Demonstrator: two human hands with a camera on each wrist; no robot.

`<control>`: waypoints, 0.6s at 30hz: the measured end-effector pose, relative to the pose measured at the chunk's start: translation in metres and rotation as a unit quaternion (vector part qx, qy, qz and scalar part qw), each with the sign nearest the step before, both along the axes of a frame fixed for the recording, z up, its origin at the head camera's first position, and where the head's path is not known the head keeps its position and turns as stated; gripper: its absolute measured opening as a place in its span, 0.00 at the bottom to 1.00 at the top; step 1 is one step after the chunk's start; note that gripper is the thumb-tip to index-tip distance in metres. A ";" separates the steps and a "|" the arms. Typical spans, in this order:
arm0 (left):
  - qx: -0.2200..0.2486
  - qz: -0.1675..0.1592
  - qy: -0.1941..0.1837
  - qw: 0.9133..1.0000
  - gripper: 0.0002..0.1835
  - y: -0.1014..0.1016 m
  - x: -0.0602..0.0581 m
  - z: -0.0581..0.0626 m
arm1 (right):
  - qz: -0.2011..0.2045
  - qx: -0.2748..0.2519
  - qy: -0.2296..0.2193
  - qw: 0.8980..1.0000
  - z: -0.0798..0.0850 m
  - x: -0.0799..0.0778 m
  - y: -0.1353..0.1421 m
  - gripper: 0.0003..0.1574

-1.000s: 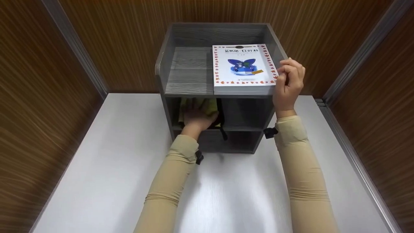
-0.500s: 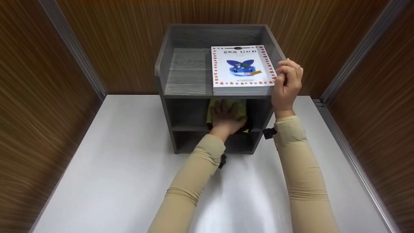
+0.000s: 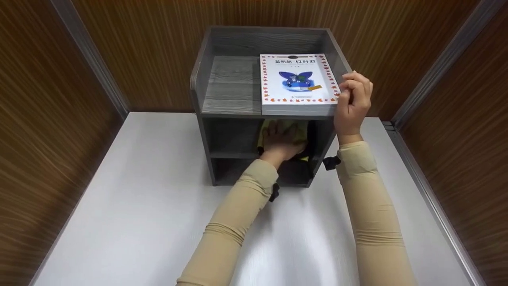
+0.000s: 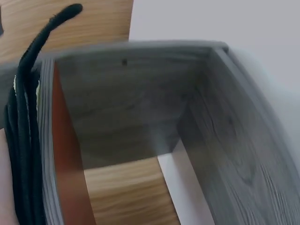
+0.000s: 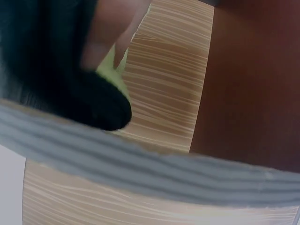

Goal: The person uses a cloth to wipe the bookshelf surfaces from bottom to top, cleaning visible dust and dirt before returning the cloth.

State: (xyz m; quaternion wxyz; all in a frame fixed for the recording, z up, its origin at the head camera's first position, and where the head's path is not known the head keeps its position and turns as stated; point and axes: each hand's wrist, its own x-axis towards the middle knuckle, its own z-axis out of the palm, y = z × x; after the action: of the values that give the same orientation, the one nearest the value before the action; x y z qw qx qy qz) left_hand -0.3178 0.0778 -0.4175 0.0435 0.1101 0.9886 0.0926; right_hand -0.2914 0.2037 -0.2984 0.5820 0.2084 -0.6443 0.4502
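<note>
In the head view my left hand [image 3: 281, 141] reaches into the middle compartment of a grey wooden shelf unit [image 3: 234, 155]. Its fingers are spread over a yellow fabric item with black trim [image 3: 301, 127], whose exact kind I cannot tell. Black cord-like fabric [image 4: 28, 122] hangs along a shelf board in the left wrist view. Close up in the right wrist view are fingers against yellow cloth [image 5: 108, 70] and a thick black fabric edge [image 5: 96, 103]. My right hand [image 3: 353, 103] grips the top of the unit's right side panel, fingers curled over it.
A stack of books [image 3: 297, 79], the top one with a butterfly cover, lies on the right half of the unit's top. The unit stands on a white table [image 3: 151, 198]. Wood-grain walls [image 3: 166, 59] enclose the back and sides.
My left hand and the yellow fabric item have moved from the left to the right side of the middle compartment. My right hand has stayed on the side panel.
</note>
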 end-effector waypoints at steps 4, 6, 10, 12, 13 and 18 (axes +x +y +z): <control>0.014 0.016 0.009 1.000 0.40 -0.027 -0.003 -0.001 | 0.001 0.010 -0.010 1.000 -0.001 0.001 0.001 0.10; 0.019 0.022 0.014 0.999 0.40 -0.040 -0.004 0.000 | 0.000 0.012 -0.013 1.000 0.000 0.002 0.003 0.11; 0.026 0.029 0.009 0.999 0.40 -0.067 -0.001 -0.001 | 0.000 0.004 -0.014 1.000 -0.001 0.003 0.005 0.11; 0.027 0.037 0.006 0.999 0.40 -0.079 0.001 -0.001 | 0.002 0.001 -0.016 1.000 0.000 0.004 0.006 0.11; 0.022 0.043 0.006 0.999 0.40 -0.085 0.001 -0.001 | 0.004 0.002 -0.017 1.000 0.000 0.004 0.006 0.12; 0.015 0.075 0.022 0.997 0.39 -0.111 0.003 -0.001 | 0.017 0.009 -0.035 0.999 0.002 0.004 0.005 0.12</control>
State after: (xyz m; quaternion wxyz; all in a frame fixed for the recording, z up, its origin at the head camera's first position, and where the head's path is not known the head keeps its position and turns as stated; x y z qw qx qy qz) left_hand -0.3147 -0.0331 -0.4185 0.0126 0.0379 0.9933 0.1081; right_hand -0.2872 0.2088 -0.2965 0.5494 0.2086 -0.6650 0.4609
